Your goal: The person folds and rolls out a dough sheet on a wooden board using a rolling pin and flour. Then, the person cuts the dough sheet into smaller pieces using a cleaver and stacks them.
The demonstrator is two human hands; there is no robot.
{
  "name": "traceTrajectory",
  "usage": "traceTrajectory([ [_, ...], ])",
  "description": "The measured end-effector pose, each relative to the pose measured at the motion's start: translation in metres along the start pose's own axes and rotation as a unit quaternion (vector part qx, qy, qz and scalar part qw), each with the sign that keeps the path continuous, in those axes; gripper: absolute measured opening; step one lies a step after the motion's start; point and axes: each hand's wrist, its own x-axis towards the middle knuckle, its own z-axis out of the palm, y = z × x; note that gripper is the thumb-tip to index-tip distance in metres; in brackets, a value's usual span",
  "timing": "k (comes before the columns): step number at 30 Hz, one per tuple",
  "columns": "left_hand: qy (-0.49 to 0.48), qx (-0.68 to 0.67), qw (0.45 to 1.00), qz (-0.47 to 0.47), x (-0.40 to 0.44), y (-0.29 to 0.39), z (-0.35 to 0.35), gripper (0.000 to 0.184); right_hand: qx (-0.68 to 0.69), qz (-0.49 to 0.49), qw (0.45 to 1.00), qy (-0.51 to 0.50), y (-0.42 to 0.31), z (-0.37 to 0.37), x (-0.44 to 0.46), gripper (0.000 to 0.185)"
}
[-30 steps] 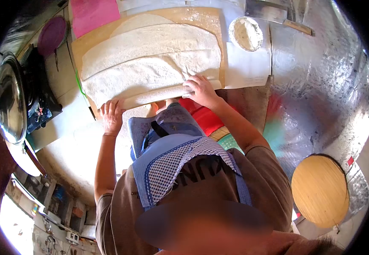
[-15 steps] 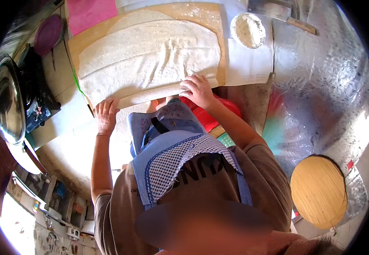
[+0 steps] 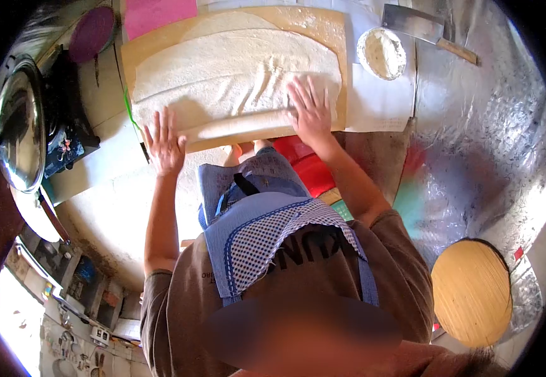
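Observation:
A wide, thin sheet of pale dough covers most of a wooden board, with creases right of its middle. Along the near edge lies a roll, dusted pale; whether a rolling pin is inside it I cannot tell. My left hand is at the roll's left end, palm down with fingers spread. At the right end my right hand lies over the dough, its fingers stretched forward and apart. Neither hand is wrapped round anything.
Right of the board are a bowl of white powder and a cleaver. A pink sheet lies beyond the board. A shiny lid stands at left, a round wooden board at lower right. Something red is below the table.
Both hands have gone from being curled over the roll's ends to spread fingers, reaching a little further forward. The view has shifted slightly.

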Motion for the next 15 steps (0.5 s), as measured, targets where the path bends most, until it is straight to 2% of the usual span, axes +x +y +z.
traceTrajectory([
  [3,-0.011,0.003,1.000,-0.002,-0.042,0.000,0.007,0.062,0.005,0.001,1.000,-0.004,-0.013,0.000,-0.030,0.075],
  [5,-0.003,0.050,0.999,0.005,-0.031,-0.006,0.015,0.062,0.019,0.020,1.000,0.000,-0.011,-0.006,-0.022,0.074],
  [6,0.001,0.019,1.000,0.012,-0.013,-0.010,0.010,0.062,0.005,0.011,1.000,0.014,-0.001,0.000,-0.007,0.073],
  [8,-0.026,0.035,0.997,-0.061,0.017,-0.002,-0.001,0.061,0.071,0.040,0.994,0.076,0.004,-0.013,0.027,0.056],
  [9,-0.009,0.030,0.998,-0.046,0.021,0.003,-0.007,0.056,0.063,0.040,0.994,0.084,0.019,-0.015,0.039,0.056],
  [11,-0.017,0.026,0.999,-0.020,0.005,0.007,-0.003,0.053,0.215,0.088,0.962,0.147,0.048,-0.021,0.052,0.042],
  [12,-0.038,0.027,0.999,0.001,-0.007,0.009,0.002,0.051,0.220,0.106,0.943,0.225,0.065,-0.041,0.053,0.039],
  [14,-0.020,0.008,1.000,-0.008,-0.025,0.011,0.014,0.047,0.125,0.183,0.939,0.265,0.115,-0.071,0.061,0.033],
  [15,-0.009,-0.003,1.000,-0.009,-0.034,0.010,0.023,0.047,0.099,0.181,0.953,0.223,0.165,-0.066,0.065,0.028],
])
